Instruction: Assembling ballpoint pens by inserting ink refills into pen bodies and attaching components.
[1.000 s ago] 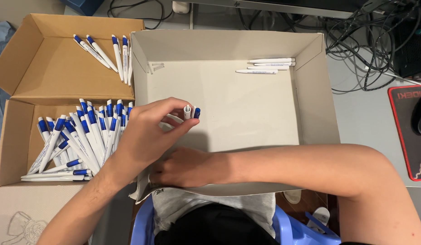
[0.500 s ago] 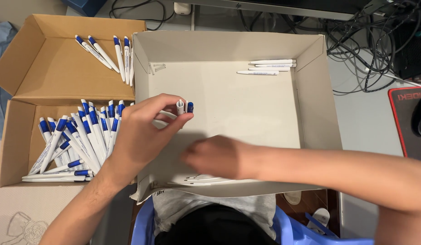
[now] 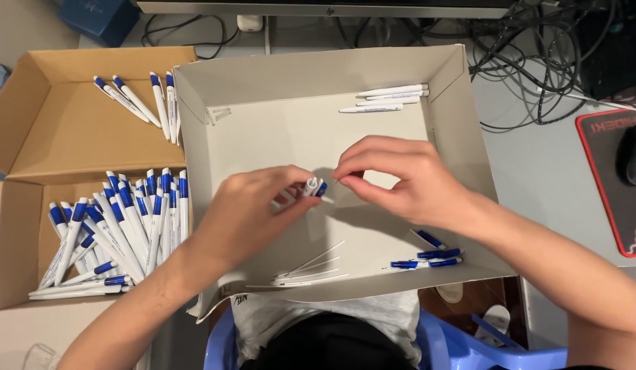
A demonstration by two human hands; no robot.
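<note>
My left hand (image 3: 253,216) holds two white-and-blue pens (image 3: 312,186) over the middle of the grey cardboard box (image 3: 277,130). My right hand (image 3: 400,178) has come in from the right. Its thumb and forefinger pinch at the tips of those pens, and what lies between the fingertips is too small to make out. On the box floor lie white pen barrels (image 3: 390,97) at the back right, thin white refills (image 3: 311,270) at the front, and blue pen parts (image 3: 427,257) at the front right.
A brown cardboard box (image 3: 30,137) to the left holds a pile of white-and-blue pens (image 3: 119,226) in its near half and several more pens (image 3: 136,99) in its far half. Cables (image 3: 523,62), a mouse (image 3: 633,154) on a red-edged mat, and a blue stool (image 3: 455,342) surround the boxes.
My right hand lifted from the front of the grey box and moved up to the pen tips. My left hand shifted right with the pens.
</note>
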